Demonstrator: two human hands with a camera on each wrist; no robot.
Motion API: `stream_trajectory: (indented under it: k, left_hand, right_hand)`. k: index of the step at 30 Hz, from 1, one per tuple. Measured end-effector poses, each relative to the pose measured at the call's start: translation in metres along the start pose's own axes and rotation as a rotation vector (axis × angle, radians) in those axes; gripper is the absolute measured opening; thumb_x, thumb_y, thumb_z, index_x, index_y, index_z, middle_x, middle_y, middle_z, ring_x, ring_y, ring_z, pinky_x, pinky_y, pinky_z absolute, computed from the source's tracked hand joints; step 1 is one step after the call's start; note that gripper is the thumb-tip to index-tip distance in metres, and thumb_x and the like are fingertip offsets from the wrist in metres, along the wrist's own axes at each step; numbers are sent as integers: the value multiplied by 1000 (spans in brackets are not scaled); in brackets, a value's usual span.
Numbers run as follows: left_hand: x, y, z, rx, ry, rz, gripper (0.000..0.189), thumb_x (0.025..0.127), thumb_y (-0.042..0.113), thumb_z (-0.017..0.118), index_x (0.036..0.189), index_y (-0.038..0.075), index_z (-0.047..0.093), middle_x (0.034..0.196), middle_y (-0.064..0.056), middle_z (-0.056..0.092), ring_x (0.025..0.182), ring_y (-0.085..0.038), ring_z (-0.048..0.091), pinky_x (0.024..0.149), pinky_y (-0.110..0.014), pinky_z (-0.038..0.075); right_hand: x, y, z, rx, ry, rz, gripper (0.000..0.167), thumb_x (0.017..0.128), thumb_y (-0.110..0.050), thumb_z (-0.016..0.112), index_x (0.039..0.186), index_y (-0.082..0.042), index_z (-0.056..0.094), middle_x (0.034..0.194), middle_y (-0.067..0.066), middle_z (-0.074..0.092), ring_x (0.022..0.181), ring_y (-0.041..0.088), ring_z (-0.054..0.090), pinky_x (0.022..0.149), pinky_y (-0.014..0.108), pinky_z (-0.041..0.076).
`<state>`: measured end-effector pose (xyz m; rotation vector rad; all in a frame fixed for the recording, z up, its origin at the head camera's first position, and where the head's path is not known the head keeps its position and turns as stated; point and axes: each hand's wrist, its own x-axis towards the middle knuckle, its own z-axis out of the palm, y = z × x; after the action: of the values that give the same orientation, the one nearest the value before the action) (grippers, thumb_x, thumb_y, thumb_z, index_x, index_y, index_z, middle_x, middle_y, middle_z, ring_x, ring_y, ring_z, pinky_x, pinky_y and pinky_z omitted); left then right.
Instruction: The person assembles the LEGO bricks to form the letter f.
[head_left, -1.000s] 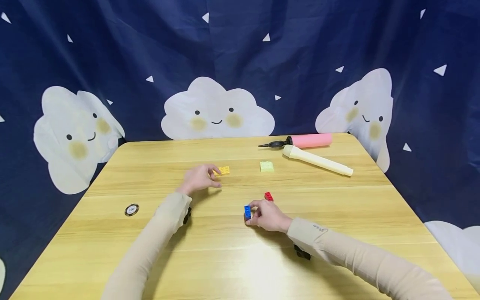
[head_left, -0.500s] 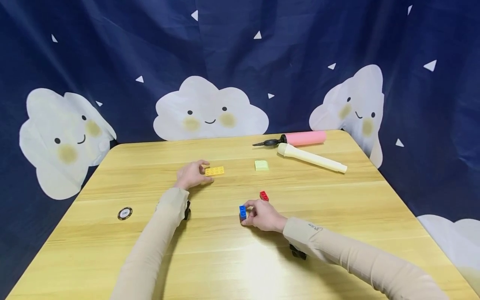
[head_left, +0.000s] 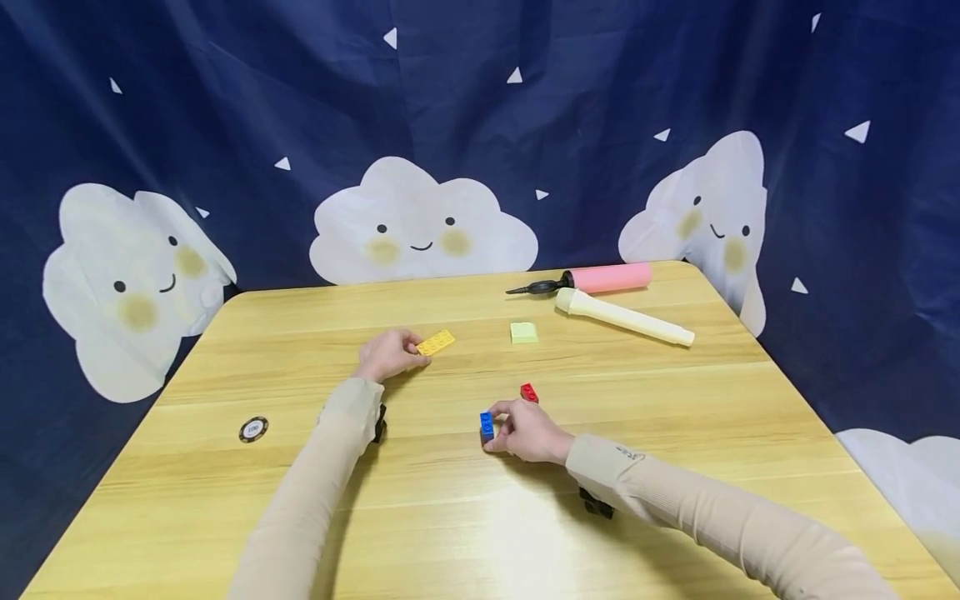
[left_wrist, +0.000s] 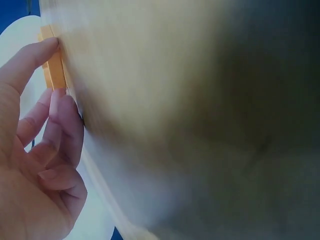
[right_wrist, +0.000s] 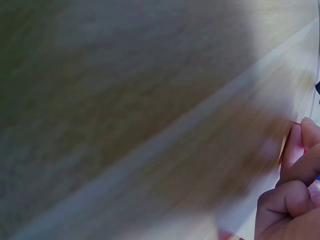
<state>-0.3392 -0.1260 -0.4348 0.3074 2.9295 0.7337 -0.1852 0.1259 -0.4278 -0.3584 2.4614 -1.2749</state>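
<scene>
In the head view my left hand [head_left: 388, 355] pinches the left end of a flat yellow toy brick [head_left: 437, 342], its studs facing up and its right end angled towards the back. The left wrist view shows thumb and fingers on the edges of that yellow brick [left_wrist: 56, 70]. Nearer the front, my right hand [head_left: 531, 433] holds a small blue toy brick [head_left: 487, 426] between thumb and fingers. Just behind the right hand lies a red toy brick [head_left: 529, 392], partly hidden by it. In the right wrist view only some curled fingers show at the right edge.
A pale green brick [head_left: 523, 332] lies right of the yellow one. Farther back are a cream microphone-shaped stick [head_left: 624, 317] and a pink hand pump [head_left: 611, 277] with a black nozzle. A round poker chip [head_left: 253, 429] sits at the left of the wooden table [head_left: 420, 517].
My left hand has come from over the yellow brick's left part to grip its left end, and the brick has turned askew. The right hand stays at the blue brick. The head view shifted slightly.
</scene>
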Motion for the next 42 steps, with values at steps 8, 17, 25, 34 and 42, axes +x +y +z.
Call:
stream_trajectory:
  k: [8,17,25,34,42]
  left_hand:
    - [-4,-1,-1,-53,19,-51,41,68,41,78,103,22,68,102,2,70,92,-19,60,80,-39,34]
    - [-22,9,-6,-140,36,-51,46,69,40,77,110,22,66,110,2,71,71,-14,67,79,-37,36]
    - [-54,41,-2,-320,0,124,37,70,27,82,103,18,68,107,-3,69,56,-21,62,57,-31,46]
    - [-88,58,6,-290,-66,221,35,64,32,84,96,26,70,98,9,69,54,-11,60,54,-29,42]
    - [-101,52,9,-294,-77,230,32,66,30,84,94,28,69,98,8,69,52,-11,59,52,-29,41]
  right_hand:
    - [0,0,0,-8,-4,-17,44,80,-3,73,120,5,58,65,1,60,51,10,50,48,21,40]
    - [0,3,0,-10,-10,-31,43,80,-3,73,119,5,58,69,2,63,52,9,51,49,23,43]
    - [0,2,-1,32,-19,-10,43,80,-2,72,120,5,58,67,3,61,52,10,51,48,22,42]
    - [1,3,-1,41,-17,-5,51,81,-3,73,126,8,52,69,3,63,54,10,53,50,23,45]
    - [1,5,-1,18,-33,-42,62,80,-4,74,135,3,47,66,2,62,53,9,53,50,23,44]
